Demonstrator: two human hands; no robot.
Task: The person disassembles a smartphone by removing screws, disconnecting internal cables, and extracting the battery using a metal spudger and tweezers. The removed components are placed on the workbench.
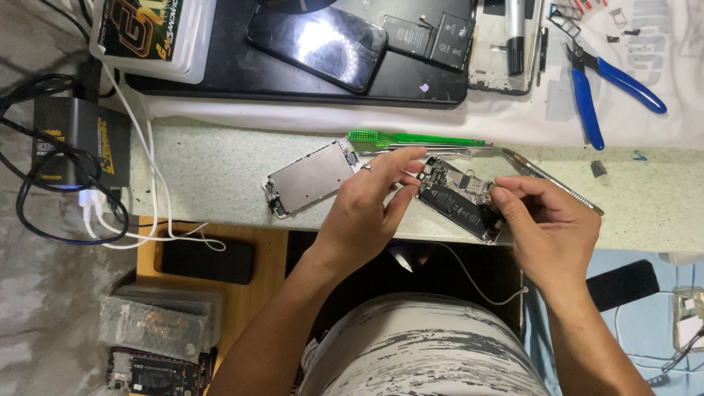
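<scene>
— Fingers (411, 158) of both hands pinch narrowly around the opened phone (462, 202)?
— Yes, left hand (367, 209) and right hand (546, 227) grip its ends, at the bench edge (220, 172).

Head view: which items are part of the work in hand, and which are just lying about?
In hand: left hand, right hand, opened phone body, detached screen panel.
Lying about: blue-handled pliers, green brush, tweezers, dark phone, charger box.

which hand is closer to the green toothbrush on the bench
Left. The left hand has its fingertips just below the green toothbrush; the right hand sits farther off, down and to the right of it.
</scene>
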